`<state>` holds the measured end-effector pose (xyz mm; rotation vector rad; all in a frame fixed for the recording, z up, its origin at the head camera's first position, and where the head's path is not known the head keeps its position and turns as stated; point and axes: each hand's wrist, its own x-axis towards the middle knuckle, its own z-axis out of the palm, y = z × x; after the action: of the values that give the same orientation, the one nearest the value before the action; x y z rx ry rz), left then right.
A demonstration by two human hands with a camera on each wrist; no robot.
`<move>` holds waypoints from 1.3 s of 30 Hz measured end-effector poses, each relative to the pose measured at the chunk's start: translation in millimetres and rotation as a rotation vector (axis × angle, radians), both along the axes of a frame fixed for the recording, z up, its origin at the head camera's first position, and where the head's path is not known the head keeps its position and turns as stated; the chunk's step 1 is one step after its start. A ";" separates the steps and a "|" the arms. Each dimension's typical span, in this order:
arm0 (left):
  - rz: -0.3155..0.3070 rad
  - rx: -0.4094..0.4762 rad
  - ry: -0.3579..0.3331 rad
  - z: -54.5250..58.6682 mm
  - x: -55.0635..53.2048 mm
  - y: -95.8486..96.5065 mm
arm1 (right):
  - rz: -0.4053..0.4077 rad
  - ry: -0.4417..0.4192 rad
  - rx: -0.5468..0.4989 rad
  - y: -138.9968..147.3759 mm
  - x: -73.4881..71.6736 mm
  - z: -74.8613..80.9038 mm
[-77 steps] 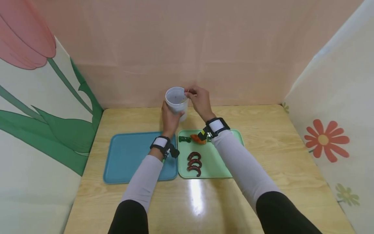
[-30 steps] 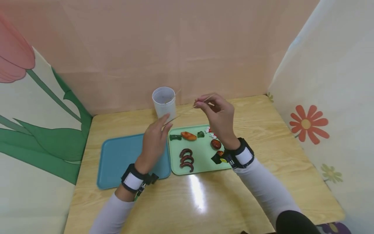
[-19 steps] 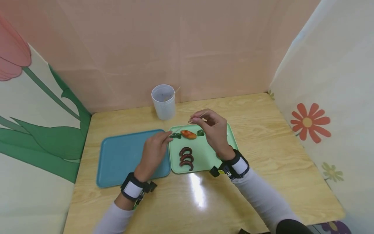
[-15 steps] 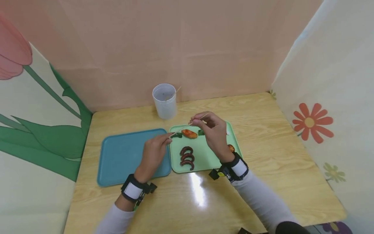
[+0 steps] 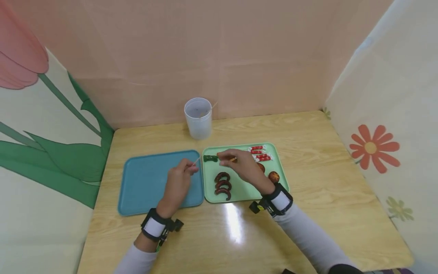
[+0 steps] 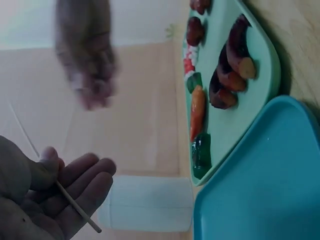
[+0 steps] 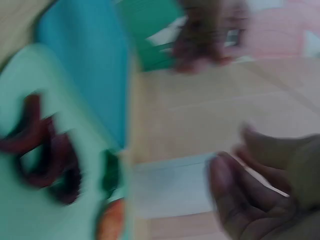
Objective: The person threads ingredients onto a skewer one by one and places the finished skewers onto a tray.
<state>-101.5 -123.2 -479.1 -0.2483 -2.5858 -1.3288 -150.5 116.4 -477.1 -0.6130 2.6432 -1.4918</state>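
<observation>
My left hand (image 5: 177, 182) pinches a thin wooden skewer (image 6: 75, 204) between thumb and fingers, near the right edge of the blue tray (image 5: 145, 180). Over the green tray (image 5: 244, 192), my right hand (image 5: 241, 165) has its fingers loosely bent; the right wrist view shows a gap between thumb and forefinger, with nothing in it. Beneath that hand lies an orange food piece (image 6: 198, 114), mostly covered in the head view. Beside it is a green pepper-like piece (image 5: 210, 158). Three curled dark-red tentacle pieces (image 5: 223, 185) lie nearer the front.
A white plastic cup (image 5: 200, 127) stands behind the trays, with a skewer leaning out over its rim. Red-and-white wrapped sticks (image 5: 259, 152) and round brown mushroom-like pieces (image 5: 273, 176) occupy the green tray's right side. The pink backdrop (image 5: 273, 72) rises behind the table.
The left hand has left the cup, and the skewer has come away from it. Both hands held the skewer; now the right has let go and moved down over the green tray.
</observation>
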 end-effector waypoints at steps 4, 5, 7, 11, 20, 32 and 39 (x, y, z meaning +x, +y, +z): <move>0.103 0.096 -0.023 -2.5 -4.5 -2.3 | 0.167 0.106 0.304 -4.1 -9.8 -34.3; 0.127 0.108 -0.020 -2.8 -5.7 -2.6 | 0.208 0.153 0.353 -5.4 -13.0 -41.8; 0.167 0.122 0.005 -3.3 -7.4 -3.0 | 0.274 0.251 0.426 -6.6 -18.0 -54.4; 0.226 0.142 0.038 -3.6 -10.0 -2.4 | 0.364 0.344 0.515 -5.3 -22.7 -71.0; 0.239 0.170 0.044 -5.0 -13.7 -1.8 | 0.458 0.328 0.534 -5.4 -24.5 -79.2; 0.208 0.074 0.024 -9.9 -13.6 -0.4 | -0.017 -0.047 -0.014 -0.4 -45.0 -17.8; 0.195 0.025 0.034 -7.1 -14.3 0.6 | -0.114 -0.159 -0.551 8.0 -60.5 43.2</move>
<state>-115.7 -122.5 -486.1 -0.0135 -2.4903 -1.2755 -211.0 124.4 -433.9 -0.3435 2.1753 -2.2186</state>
